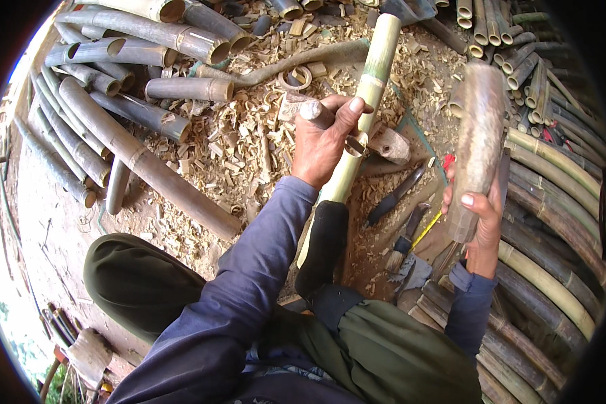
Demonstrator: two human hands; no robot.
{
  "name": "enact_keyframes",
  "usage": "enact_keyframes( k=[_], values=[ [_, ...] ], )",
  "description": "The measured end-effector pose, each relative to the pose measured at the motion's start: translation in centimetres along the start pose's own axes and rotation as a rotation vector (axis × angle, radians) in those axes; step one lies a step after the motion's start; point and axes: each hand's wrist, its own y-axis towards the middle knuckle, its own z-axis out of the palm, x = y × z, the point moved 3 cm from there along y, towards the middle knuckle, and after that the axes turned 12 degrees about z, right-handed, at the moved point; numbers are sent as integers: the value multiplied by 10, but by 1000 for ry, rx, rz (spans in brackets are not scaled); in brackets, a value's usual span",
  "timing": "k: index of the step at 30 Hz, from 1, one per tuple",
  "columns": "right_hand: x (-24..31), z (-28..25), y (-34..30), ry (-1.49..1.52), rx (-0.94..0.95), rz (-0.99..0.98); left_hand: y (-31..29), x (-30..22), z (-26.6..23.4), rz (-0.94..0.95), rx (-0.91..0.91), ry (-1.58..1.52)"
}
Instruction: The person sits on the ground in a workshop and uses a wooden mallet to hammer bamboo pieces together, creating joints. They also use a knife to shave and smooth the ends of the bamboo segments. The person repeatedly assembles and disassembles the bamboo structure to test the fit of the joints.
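left pile: a heap of grey bamboo tubes [114, 128] lying on the dirt floor [54, 222], cut ends mostly facing right, weathered looking

shavings: pale wood chips [236, 141] all over the ground between the tubes and the pole, pretty thick layer

left hand [326, 138]: fingers wrapped tight around a wooden tool handle [314, 111]; the hand sits right against the green pole, around its middle. Can't make out the blade end, the hand covers it

green pole: long fresh green bamboo pole [370, 87] running from the top of the view down toward the lap, tilted a bit, lower end propped by a dark-socked foot [324, 242]

block: a pale chunk of wood [389, 143] just right of the pole, touching it or nearly so, hard to tell

tools on the ground: a dark-handled knife [394, 196] and a brush [404, 242] lying between the pole and the right hand, in the dust

right hand [481, 222]: fingers closed around the lower part of a thick greyish bamboo club [478, 135], held upright and raised, blurred, well apart from the pole

right side: rows of long greenish-brown bamboo stalks [552, 222] stacked side by side, curving along the edge of the view
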Motion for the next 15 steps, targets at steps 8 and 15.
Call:
enact_keyframes(
  k=[8,15],
  values=[
    [57,49,18,-561,69,-411,-2,1,9,10,133,53],
    [91,93,25,-857,293,-671,-4,0,2,-21,70,-60]
  ],
)
